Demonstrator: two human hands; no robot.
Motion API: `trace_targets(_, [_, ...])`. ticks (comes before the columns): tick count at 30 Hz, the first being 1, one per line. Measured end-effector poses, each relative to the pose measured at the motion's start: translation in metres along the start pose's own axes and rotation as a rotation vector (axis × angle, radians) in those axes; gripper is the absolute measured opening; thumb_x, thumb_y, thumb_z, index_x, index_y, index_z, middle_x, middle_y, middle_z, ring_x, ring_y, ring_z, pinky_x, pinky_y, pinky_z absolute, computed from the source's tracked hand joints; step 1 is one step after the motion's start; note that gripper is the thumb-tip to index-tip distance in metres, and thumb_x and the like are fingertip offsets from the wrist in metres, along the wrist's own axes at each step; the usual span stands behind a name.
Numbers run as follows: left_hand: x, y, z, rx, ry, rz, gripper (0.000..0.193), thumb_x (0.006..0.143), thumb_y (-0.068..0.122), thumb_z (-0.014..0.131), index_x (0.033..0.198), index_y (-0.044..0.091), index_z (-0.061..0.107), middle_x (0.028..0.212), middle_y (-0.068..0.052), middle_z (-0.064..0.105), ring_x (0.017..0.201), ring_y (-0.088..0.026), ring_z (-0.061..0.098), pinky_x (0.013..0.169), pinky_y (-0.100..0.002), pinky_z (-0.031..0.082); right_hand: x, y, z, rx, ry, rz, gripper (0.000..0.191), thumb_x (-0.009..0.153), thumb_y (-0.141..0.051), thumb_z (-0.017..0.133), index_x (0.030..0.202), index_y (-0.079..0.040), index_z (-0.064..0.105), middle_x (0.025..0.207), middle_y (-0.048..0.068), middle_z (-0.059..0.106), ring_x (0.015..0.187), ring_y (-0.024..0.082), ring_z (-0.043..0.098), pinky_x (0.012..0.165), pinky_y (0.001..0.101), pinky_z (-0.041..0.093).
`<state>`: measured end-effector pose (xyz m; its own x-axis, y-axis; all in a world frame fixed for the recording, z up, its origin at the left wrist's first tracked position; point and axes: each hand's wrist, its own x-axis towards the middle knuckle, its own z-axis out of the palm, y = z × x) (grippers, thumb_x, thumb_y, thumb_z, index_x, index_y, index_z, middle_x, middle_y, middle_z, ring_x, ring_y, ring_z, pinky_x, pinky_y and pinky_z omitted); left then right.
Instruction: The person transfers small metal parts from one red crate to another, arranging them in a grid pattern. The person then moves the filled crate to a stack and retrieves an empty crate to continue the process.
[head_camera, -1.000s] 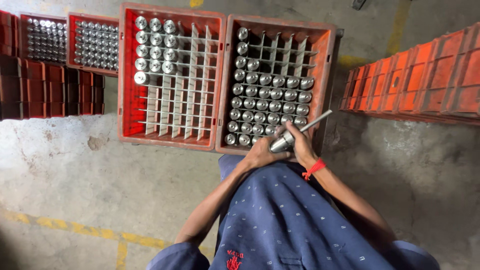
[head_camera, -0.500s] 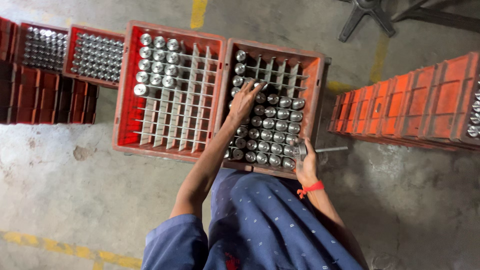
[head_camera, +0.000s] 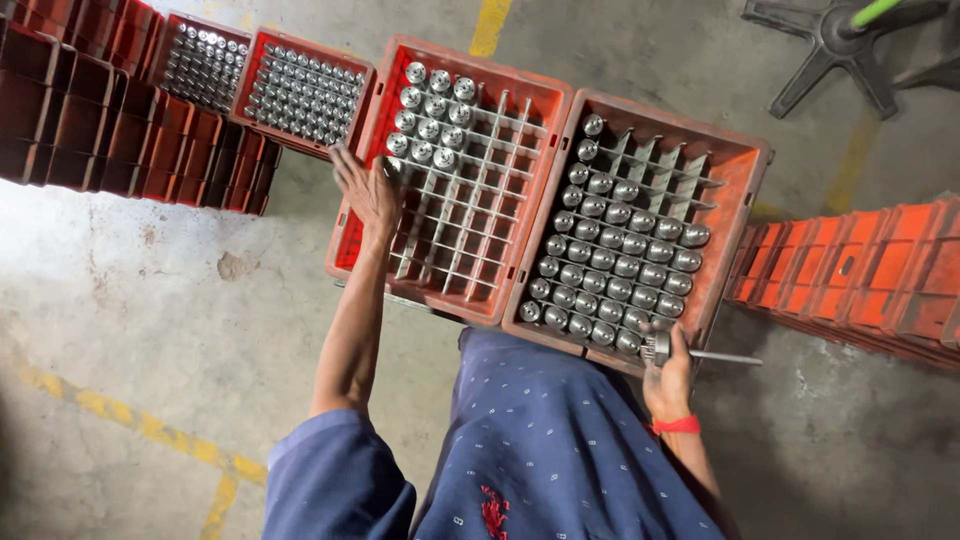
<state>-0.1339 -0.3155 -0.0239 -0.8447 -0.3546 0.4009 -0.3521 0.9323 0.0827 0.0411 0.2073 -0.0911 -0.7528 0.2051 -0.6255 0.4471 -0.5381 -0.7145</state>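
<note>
Two red crates (head_camera: 640, 330) sit side by side on the concrete floor (head_camera: 150, 330). The left hand (head_camera: 368, 190) rests spread and empty on the near-empty crate's left rim, likely steadying it; the right hand (head_camera: 668, 372) grips a metal spindle (head_camera: 690, 352) at the fuller crate's near corner, open floor alongside.

Far left, a stack of empty red crates (head_camera: 120, 150) sits against the wall. Behind it, two more crates full of metal pieces (head_camera: 300, 92). Yellow painted lines (head_camera: 130, 420) cross the concrete floor (head_camera: 160, 300). Right side, a row of orange crates (head_camera: 860, 275); top right, a black chair base (head_camera: 835, 40).
</note>
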Motion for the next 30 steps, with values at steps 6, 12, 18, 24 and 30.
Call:
trace_targets(6, [0.015, -0.017, -0.031, -0.321, -0.126, 0.136, 0.042, 0.077, 0.022, 0.09, 0.109, 0.002, 0.072, 0.134, -0.021, 0.059, 0.14, -0.039, 0.043, 0.115, -0.052, 0.039, -0.003, 0.014, 0.022, 0.035, -0.092, -0.037, 0.024, 0.11, -0.034, 0.055, 0.104, -0.013, 0.065, 0.097, 0.002, 0.07, 0.098, 0.017, 0.066, 0.087, 0.0347, 0.048])
trace_targets(12, [-0.028, 0.005, -0.093, -1.283, 0.017, 0.021, 0.04, 0.087, 0.012, 0.088, 0.12, 0.002, 0.068, 0.13, -0.013, 0.068, 0.13, -0.027, 0.063, 0.114, -0.041, 0.051, -0.012, 0.015, 0.025, 0.031, -0.045, 0.078, 0.025, 0.109, -0.03, 0.056, 0.103, -0.008, 0.064, 0.096, 0.004, 0.07, 0.1, 0.02, 0.069, 0.096, 0.0362, 0.049])
trace_targets(18, [-0.133, 0.154, -0.058, -1.258, -0.506, -0.113, 0.025, 0.084, 0.014, 0.085, 0.092, 0.0, 0.066, 0.082, -0.014, 0.064, 0.076, -0.028, 0.061, 0.068, -0.038, 0.049, -0.009, 0.001, 0.075, 0.044, -0.175, 0.01, 0.02, 0.106, -0.024, 0.059, 0.102, -0.005, 0.067, 0.093, 0.006, 0.069, 0.095, 0.022, 0.067, 0.096, 0.0391, 0.052])
trace_targets(24, [-0.224, 0.205, -0.088, -0.98, -0.912, 0.143, 0.052, 0.072, 0.013, 0.078, 0.122, 0.006, 0.067, 0.096, -0.02, 0.074, 0.089, -0.04, 0.073, 0.081, -0.047, 0.057, -0.028, -0.03, 0.106, -0.013, -0.178, -0.095, 0.026, 0.107, -0.025, 0.061, 0.095, -0.004, 0.069, 0.091, 0.009, 0.07, 0.091, 0.022, 0.067, 0.092, 0.0385, 0.053])
trace_targets(30, [-0.231, 0.234, -0.096, -0.79, -1.077, 0.254, 0.06, 0.07, 0.017, 0.08, 0.129, 0.012, 0.07, 0.094, -0.021, 0.075, 0.091, -0.041, 0.071, 0.081, -0.051, 0.055, -0.042, -0.033, 0.088, -0.399, -0.35, -0.35, 0.043, 0.111, -0.032, 0.052, 0.085, -0.003, 0.07, 0.093, 0.009, 0.073, 0.098, 0.019, 0.068, 0.093, 0.0343, 0.052])
